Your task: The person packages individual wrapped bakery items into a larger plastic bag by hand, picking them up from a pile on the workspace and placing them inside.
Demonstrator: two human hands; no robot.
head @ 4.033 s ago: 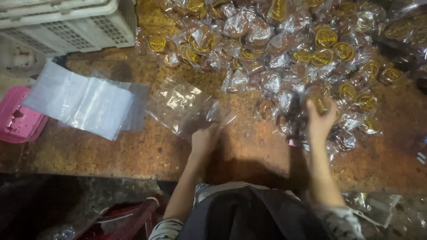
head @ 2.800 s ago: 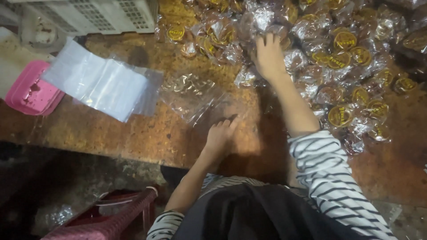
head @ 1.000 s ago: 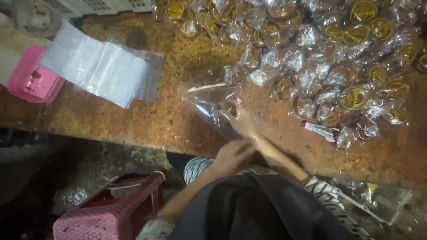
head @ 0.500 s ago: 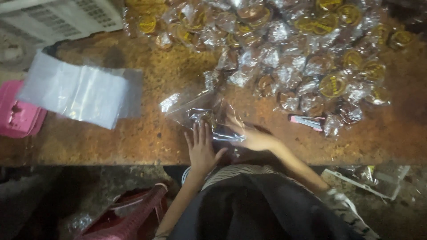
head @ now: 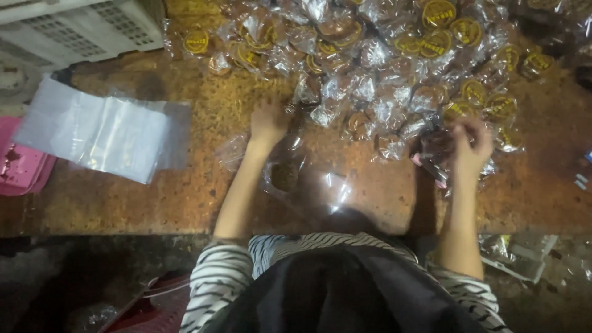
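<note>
Centrally, clear bag [head: 296, 179] flat on brown table [head: 185, 191], near the front edge, one dark round cookie inside. Left hand [head: 268, 120] just beyond bag's far end, fingers loosely spread, palm down, touching edge of cookie heap [head: 394, 68]; nothing clearly gripped. Right hand [head: 470, 145] well apart to the right, fingers curled at heap's near edge, pinching at crinkled wrappers; exact hold hard to make out. Heap: many single-wrapped round cookies, some with yellow labels, spread across the table's far half. Left of bag, stack of flat clear bags [head: 102, 135]. Far left edge, pink tray [head: 21, 169]. Upper left corner, white slotted crate [head: 80, 24]. Striped sleeves [head: 222, 277] and dark apron at bottom.
</note>
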